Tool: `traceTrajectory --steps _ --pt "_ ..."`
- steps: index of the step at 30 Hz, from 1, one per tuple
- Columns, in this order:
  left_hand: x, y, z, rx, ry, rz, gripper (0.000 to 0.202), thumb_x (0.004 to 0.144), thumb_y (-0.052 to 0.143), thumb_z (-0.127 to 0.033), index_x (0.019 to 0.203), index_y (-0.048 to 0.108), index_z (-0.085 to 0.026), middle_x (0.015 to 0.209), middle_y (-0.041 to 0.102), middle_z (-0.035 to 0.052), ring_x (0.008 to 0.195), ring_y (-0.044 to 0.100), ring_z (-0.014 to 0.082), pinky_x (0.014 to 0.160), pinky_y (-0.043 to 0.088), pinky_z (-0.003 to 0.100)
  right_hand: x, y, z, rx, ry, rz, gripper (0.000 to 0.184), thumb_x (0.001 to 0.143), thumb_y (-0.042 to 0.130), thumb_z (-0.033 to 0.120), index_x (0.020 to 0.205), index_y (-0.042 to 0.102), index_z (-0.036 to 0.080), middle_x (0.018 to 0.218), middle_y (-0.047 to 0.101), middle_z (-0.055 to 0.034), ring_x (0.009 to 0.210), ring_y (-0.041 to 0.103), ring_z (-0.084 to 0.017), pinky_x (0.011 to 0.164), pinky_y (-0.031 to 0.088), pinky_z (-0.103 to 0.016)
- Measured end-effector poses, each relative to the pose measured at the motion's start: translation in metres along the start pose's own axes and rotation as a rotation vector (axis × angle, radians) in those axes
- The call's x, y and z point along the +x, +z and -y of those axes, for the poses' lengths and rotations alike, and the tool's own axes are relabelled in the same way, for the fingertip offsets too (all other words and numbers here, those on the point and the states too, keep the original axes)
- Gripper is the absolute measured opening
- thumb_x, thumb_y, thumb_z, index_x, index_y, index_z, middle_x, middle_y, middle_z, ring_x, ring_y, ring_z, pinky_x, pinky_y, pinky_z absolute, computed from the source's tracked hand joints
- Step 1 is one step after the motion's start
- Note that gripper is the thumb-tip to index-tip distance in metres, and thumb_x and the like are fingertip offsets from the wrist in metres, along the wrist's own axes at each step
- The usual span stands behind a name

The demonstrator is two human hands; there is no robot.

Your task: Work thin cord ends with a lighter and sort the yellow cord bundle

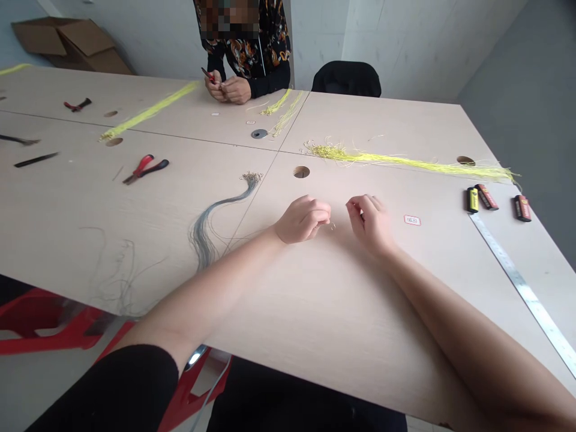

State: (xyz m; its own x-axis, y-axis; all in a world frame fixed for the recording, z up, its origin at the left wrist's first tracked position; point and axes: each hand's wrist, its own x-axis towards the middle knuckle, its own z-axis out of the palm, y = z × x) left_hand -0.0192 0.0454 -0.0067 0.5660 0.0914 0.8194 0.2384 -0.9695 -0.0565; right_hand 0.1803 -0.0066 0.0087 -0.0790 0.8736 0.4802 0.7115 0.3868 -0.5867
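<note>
Tiny metallic pieces (333,227) show at left hand's (302,220) pinched grip

Left of the bluish-gray thread bundle (200,231), I see red-and-black pliers (142,165); right of it, bright yellow strings (405,162), a yellow-and-black lighter (472,200) and a silvery ruler (524,290). Beyond it, someone's black shirt (245,55) carries a splashy orange-and-white pattern.

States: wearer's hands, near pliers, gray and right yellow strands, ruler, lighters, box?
Left hand: closed, thin bits at fingertips
Right hand: curled, grasp unclear
Near pliers: handles spread
Gray strands: bundled, curved
Right yellow strands: bundled, stretched out
Ruler: flat
Lighters: lying down
Cardboard box: looks open
</note>
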Motion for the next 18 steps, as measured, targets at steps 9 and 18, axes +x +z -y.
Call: traceTrajectory --steps 9,18 --pt "0.004 -0.001 -0.002 0.008 -0.034 0.037 0.012 0.092 0.037 -0.013 0.09 0.043 -0.023 0.081 0.062 0.0 0.067 0.057 0.01 0.062 0.043 0.024 -0.014 0.017 -0.001 0.911 0.214 0.272 0.016 0.082 0.062 0.034 0.078 0.069 0.02 0.069 0.056 0.0003 0.056 0.043 -0.01 0.054 0.036 -0.027" --pt "0.007 -0.001 -0.003 -0.001 0.008 0.005 0.013 0.09 0.04 -0.01 0.093 0.043 -0.022 0.079 0.061 -0.001 0.065 0.056 0.008 0.057 0.041 0.019 -0.011 0.014 0.003 0.937 0.218 0.252 0.02 0.075 0.072 0.04 0.075 0.072 0.02 0.074 0.066 -0.0023 0.068 0.056 -0.013 0.066 0.046 -0.029"
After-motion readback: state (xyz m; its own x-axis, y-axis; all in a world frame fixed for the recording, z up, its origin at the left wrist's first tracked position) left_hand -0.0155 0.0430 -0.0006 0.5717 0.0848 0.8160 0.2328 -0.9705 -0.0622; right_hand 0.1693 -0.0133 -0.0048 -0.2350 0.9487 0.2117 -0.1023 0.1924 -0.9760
